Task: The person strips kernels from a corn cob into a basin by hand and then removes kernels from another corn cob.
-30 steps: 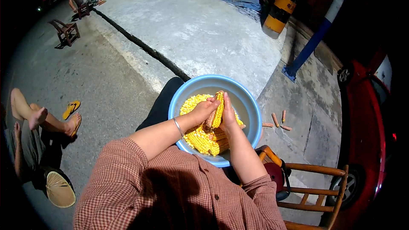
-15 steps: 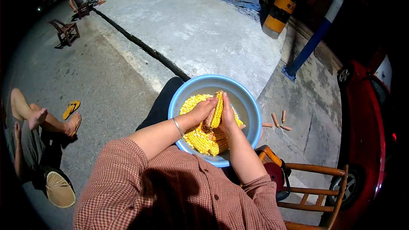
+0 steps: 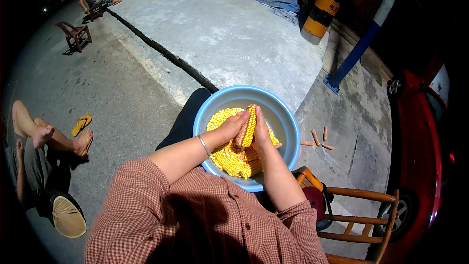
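Left hand: my left hand (image 3: 232,128) is closed on a cob (image 3: 251,124), pressing from its left side; a bracelet (image 3: 203,145) rings the wrist.
Right hand: my right hand (image 3: 262,133) grips the same cob from the right, palm against it.
Cob: it stands tilted between both hands, over the basin (image 3: 197,119), its top leaning right; yellow grains line its right part, and its left part is stripped and pinkish.
Basin: blue-rimmed and round, in front of my shirt (image 3: 205,215), with my dark trouser leg (image 3: 179,126) at its left.
Kernels: loose yellow kernels (image 3: 218,118) heap in the basin's left half.
Other cobs: full yellow cobs (image 3: 232,161) lie inside, nearest me, below my hands.
Ground at right: a few stripped cobs (image 3: 316,137) lie just beside the basin.
Wooden chair: a chair (image 3: 362,194) stands close at my right, a red car (image 3: 421,139) beyond.
Left: another person's foot (image 3: 45,136) is raised near a yellow sandal (image 3: 81,125); a fan (image 3: 69,218) is below.
Ahead: a striped pillar (image 3: 326,6) stands beside a blue tarp (image 3: 282,0).
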The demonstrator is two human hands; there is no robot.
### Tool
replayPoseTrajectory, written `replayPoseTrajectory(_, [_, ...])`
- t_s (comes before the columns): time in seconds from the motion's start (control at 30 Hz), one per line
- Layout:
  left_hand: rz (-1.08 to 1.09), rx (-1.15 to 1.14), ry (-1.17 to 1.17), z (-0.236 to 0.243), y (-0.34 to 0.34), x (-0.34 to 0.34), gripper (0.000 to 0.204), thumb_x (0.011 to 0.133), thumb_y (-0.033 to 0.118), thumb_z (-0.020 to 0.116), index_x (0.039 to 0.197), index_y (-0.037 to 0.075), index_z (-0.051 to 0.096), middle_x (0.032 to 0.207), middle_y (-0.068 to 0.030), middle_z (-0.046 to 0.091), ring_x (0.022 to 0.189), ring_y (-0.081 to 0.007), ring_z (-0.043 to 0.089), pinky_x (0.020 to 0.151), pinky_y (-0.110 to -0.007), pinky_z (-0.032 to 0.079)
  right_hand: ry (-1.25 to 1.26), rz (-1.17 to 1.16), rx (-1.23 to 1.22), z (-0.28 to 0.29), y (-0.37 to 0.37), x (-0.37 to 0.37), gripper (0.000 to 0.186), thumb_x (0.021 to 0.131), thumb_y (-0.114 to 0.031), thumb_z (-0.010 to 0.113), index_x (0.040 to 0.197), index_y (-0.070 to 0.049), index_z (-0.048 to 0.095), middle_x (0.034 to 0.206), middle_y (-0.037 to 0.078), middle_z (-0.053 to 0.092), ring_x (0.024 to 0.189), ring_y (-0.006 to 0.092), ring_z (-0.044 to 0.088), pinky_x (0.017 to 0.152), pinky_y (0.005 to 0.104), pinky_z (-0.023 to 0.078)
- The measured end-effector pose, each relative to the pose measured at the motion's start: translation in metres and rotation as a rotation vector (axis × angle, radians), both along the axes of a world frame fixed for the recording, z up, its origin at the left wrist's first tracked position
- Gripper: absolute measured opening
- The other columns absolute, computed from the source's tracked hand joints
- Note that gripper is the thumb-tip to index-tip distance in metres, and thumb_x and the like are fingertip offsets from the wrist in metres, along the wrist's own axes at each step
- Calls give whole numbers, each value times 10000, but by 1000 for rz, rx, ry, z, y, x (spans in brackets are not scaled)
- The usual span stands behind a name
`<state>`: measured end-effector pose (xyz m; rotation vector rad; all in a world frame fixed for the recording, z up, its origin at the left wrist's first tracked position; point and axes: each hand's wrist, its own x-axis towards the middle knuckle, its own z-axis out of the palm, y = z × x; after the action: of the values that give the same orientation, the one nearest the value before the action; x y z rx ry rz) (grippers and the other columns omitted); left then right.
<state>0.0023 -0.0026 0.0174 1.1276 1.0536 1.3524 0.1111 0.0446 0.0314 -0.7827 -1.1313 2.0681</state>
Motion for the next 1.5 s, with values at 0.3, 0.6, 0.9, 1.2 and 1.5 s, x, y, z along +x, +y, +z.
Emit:
replayPoseTrajectory(0.3, [-39,-109,-132,1,2,2,483,931,400,291,1145,-6,439,1038,-110,530,938,-164,513,833,-268,404,9,-53,61,-10,2,-2,528,884,-487,341,997,-9,534,889,118,586,813,207,576,735,314,477])
replayPoseTrajectory(0.6, [-32,-116,-122,-14,7,-4,533,919,442,295,1124,-20,462,1005,-115,549,922,-168,535,819,-265,416,104,-11,-46,-8,4,-1,492,886,-468,356,1012,-23,524,927,114,576,782,208,581,720,314,482])
replayPoseTrajectory(0.9, [0,-64,-130,-5,4,1,550,919,446,278,1169,-14,447,1033,-125,546,931,-171,531,839,-271,406,-61,-37,217,-32,16,0,473,901,-410,361,1109,-1,478,1006,107,532,908,178,515,808,302,407])
replayPoseTrajectory(1.2, [-91,-101,-131,-11,5,-5,565,911,487,242,1231,43,379,1097,-104,519,965,-166,524,806,-290,442,48,-46,18,-6,-1,-1,450,895,-410,370,1083,-17,485,924,98,563,801,174,544,754,296,440])
replayPoseTrajectory(1.5, [-88,-145,-246,13,-7,-1,557,899,475,326,1201,17,426,1102,-105,518,996,-164,504,846,-270,405,18,-5,158,-25,12,1,423,895,-394,372,1066,-28,496,921,97,559,804,173,543,743,303,439])
